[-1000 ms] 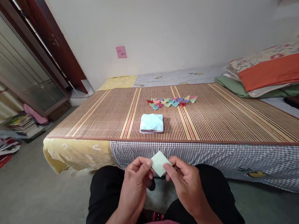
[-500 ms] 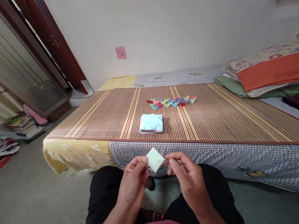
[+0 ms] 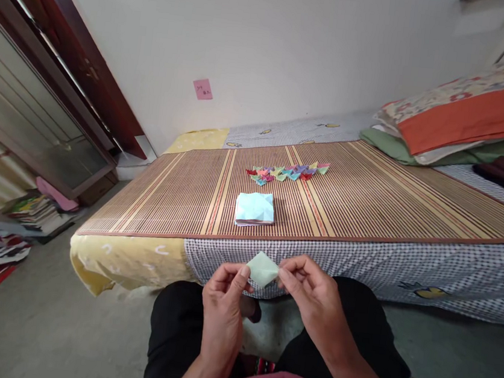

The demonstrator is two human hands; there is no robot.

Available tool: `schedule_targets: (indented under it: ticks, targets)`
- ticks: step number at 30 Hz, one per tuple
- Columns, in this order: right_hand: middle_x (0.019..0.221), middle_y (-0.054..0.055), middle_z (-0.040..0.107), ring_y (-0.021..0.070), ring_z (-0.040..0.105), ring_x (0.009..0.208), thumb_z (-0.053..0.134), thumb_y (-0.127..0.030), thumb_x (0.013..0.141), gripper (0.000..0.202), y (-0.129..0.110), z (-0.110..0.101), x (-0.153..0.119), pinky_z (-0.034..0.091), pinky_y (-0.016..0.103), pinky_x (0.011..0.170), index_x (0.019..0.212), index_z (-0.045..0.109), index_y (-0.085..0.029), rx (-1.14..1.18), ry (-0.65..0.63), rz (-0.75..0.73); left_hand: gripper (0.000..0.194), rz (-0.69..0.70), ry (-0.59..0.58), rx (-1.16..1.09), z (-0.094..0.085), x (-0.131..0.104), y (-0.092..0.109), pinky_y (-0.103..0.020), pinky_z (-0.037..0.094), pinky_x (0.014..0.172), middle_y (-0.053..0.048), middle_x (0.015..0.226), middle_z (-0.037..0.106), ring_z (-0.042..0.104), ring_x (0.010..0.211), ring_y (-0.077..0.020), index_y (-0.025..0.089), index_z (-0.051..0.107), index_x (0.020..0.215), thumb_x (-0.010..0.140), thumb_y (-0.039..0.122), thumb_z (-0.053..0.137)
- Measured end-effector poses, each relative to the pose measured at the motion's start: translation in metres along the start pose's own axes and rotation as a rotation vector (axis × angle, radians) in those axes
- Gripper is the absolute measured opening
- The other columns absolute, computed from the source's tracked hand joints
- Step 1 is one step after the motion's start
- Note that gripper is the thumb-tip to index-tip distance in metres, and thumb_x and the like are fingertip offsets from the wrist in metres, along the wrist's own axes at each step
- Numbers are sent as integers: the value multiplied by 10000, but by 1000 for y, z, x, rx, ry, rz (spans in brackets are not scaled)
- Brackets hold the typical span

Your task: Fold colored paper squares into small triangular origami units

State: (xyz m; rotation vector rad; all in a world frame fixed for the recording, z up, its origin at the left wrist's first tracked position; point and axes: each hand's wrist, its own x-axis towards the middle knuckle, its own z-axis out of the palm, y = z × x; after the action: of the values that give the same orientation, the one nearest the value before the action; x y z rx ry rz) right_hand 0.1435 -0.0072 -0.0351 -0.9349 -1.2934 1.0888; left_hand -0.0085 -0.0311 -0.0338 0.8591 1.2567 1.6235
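A small folded piece of pale green paper [image 3: 262, 268] is held up in front of the bed's edge, turned so its corners point sideways. My left hand [image 3: 227, 292] pinches its left corner between thumb and fingers. The right corner sits between the thumb and index finger of my right hand [image 3: 312, 296]. Beyond my hands, a stack of light blue creased paper [image 3: 255, 208] lies on the woven mat [image 3: 179, 193]. Behind the stack, a cluster of small folded paper shapes [image 3: 288, 172] in many colours stretches across the mat.
Folded bedding with an orange and floral pillow [image 3: 479, 112] is piled at the right of the bed. A pink note [image 3: 202, 89] sticks to the wall. Books [image 3: 35, 213] lie at the far left, near a glass-panelled door [image 3: 58, 88].
My right fingers have closed on the green paper's right corner. The paper has turned slightly and looks flatter and wider between my hands.
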Motion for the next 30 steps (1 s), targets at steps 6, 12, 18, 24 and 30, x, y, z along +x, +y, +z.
schedule_targets:
  ticks: [6, 12, 18, 24, 30]
  targets:
    - [749, 14, 644, 158, 601, 680, 689, -428, 930, 259, 1, 0, 2, 496, 245, 601, 813, 684, -197, 44, -46, 90, 301, -36, -2, -34, 2, 1, -1, -180, 392, 444, 37, 641, 605, 453, 442, -57, 164, 697, 768, 818, 430, 828]
    - [883, 50, 712, 166, 662, 729, 739, -420, 898, 261, 8, 4, 3, 547, 263, 681, 776, 701, -193, 88, -22, 97, 290, -148, -15, -157, 1, 3, 1, -171, 355, 393, 30, 607, 622, 415, 391, -47, 157, 682, 756, 786, 395, 844]
    - [912, 54, 721, 158, 656, 727, 769, -375, 861, 246, 13, 7, 7, 540, 246, 654, 717, 685, -194, 118, 5, 81, 302, -156, -12, -212, 2, 3, 2, -160, 349, 400, 30, 593, 620, 411, 399, -43, 156, 674, 741, 756, 385, 870]
    - [897, 74, 759, 184, 708, 759, 751, -351, 868, 221, 11, 4, 4, 575, 263, 684, 734, 676, -192, 93, -5, 104, 319, -156, -29, -187, 3, 2, 1, -161, 351, 412, 23, 596, 638, 417, 396, -43, 158, 664, 754, 775, 409, 860]
    - [865, 58, 763, 183, 734, 749, 689, -250, 901, 148, 3, 4, 0, 588, 254, 672, 762, 661, -204, -55, 47, -82, 317, -213, -73, -195, 3, 7, 2, -140, 326, 417, 11, 606, 649, 476, 453, -53, 138, 711, 778, 719, 381, 905]
